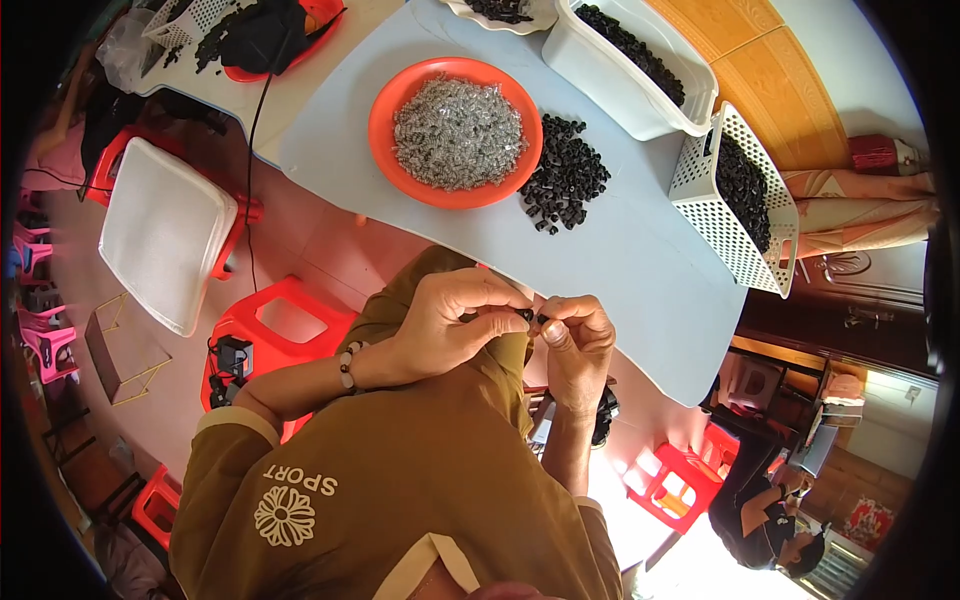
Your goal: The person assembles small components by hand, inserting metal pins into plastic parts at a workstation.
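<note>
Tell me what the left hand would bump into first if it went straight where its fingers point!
Probably the small black piece in the right hand, then that hand itself, though depth is hard to judge.

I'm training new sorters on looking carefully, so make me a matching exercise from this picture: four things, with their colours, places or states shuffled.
Column one
1. Left hand
2. Bowl nearest the hands
3. Heap beside that bowl
4. Large perforated basket

Column two
A. White, filled with black pieces
B. Loose on the pale blue tabletop
C. Small black piece at its fingertips, beaded bracelet at its wrist
D. Orange-red, holding clear pieces

Right pairs
1-C
2-D, bowl
3-B, heap
4-A, basket
</note>
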Available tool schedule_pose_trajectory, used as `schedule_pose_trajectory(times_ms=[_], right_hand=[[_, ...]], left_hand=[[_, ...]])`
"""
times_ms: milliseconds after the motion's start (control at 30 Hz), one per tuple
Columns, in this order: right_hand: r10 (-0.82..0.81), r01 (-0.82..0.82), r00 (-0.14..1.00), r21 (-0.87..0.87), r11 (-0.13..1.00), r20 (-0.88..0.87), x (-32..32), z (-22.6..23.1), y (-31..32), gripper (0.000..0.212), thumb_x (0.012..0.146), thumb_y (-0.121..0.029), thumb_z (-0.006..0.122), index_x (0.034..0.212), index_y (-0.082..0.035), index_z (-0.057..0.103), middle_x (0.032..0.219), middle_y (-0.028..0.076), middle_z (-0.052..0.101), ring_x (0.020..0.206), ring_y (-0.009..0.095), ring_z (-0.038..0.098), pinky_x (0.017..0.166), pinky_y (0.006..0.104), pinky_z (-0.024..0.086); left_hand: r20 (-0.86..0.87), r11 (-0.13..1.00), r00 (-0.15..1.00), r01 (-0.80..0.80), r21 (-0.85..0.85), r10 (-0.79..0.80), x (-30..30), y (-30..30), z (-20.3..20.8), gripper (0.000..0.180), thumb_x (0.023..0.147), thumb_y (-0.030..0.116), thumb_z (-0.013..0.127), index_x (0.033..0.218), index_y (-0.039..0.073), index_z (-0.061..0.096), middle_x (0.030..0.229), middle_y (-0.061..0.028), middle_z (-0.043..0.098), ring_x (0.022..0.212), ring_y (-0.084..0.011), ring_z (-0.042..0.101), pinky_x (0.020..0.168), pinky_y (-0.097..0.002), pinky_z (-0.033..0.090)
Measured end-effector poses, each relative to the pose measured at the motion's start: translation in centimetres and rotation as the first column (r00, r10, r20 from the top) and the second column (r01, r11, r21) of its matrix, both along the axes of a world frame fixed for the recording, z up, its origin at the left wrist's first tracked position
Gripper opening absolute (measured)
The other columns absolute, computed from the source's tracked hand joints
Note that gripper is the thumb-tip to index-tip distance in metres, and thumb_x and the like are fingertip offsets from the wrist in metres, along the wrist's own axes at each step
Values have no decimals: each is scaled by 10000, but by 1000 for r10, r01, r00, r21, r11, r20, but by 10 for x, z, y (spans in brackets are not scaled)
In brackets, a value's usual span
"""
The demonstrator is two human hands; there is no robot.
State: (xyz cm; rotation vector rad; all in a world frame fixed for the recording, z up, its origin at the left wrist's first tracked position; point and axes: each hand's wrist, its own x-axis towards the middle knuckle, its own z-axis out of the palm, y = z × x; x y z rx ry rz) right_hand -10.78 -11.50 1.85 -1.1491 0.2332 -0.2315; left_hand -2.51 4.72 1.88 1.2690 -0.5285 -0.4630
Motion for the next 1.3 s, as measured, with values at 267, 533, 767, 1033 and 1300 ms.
schedule_pose_trajectory(times_ms=[267,533,767,1033,1300], right_hand=[[62,-61,996,22,998,-61,0,9,-1,154,849,0,728,974,22,642,902,66,675,852,128,645,833,271,550],[-17,13,997,-51,999,-81,2,5,1,115,873,-23,708,954,19,636,896,75,675,812,132,642,775,268,525],[31,-14,997,222,975,-76,0,-3,-4,156,851,-42,736,956,8,632,878,93,681,782,159,653,762,279,538],[107,-83,993,349,934,-51,-3,-8,-7,192,811,-73,778,889,0,619,858,104,678,777,155,655,748,264,541],[144,-110,984,281,953,-101,-3,-7,-10,166,802,-43,781,887,4,646,832,80,666,763,135,635,742,254,528]], left_hand=[[-87,998,996,18,-58,-23,-2,2,-5,178,865,-68,670,1040,-41,685,980,-96,652,878,-155,675,780,-258,559],[-64,999,998,18,-46,-21,-5,1,-9,188,856,-65,684,1035,-12,703,983,-86,659,841,-124,659,742,-241,548],[170,999,985,-42,30,36,-1,0,-2,191,817,-43,729,1002,3,718,900,-75,680,778,-120,661,667,-236,536],[226,998,972,-69,3,66,-2,-2,-5,194,787,-32,758,972,16,723,889,-74,682,725,-126,663,622,-238,535],[250,998,967,-58,35,48,-2,-1,-4,192,772,-33,770,950,23,726,885,-70,679,731,-131,666,610,-241,537]])
